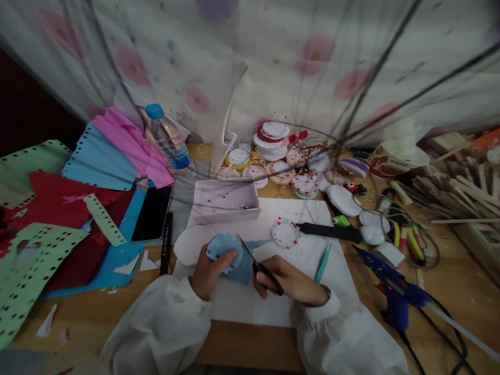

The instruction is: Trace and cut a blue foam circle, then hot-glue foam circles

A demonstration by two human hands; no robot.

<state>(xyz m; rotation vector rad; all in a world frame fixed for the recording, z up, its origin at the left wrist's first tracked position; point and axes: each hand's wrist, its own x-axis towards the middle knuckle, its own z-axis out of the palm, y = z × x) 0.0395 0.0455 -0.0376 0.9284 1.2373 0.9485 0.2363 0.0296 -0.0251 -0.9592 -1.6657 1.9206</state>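
Note:
My left hand (209, 272) pinches a round piece of light blue paper (223, 245), its thumb lying across the front. In my right hand (289, 281) is a pair of scissors (258, 263) with black handles, fingers through the loops. The scissor blades point up and left, their tips beside the paper's right edge. Whether the blades touch the paper I cannot tell. More blue paper (239, 272) shows just below the round piece. A white sheet (265, 307) lies beneath both hands. Past the scissors sits a small round piece edged with red and blue beads (285, 233).
A shallow pink box (226, 213) stands behind my hands, with decorated paper rounds (281, 172) beyond it. To the left are coloured papers (101, 156), a phone (152, 213) and a water bottle (170, 140). A blue glue gun (394, 284) with a cord lies right, near wooden sticks (464, 187).

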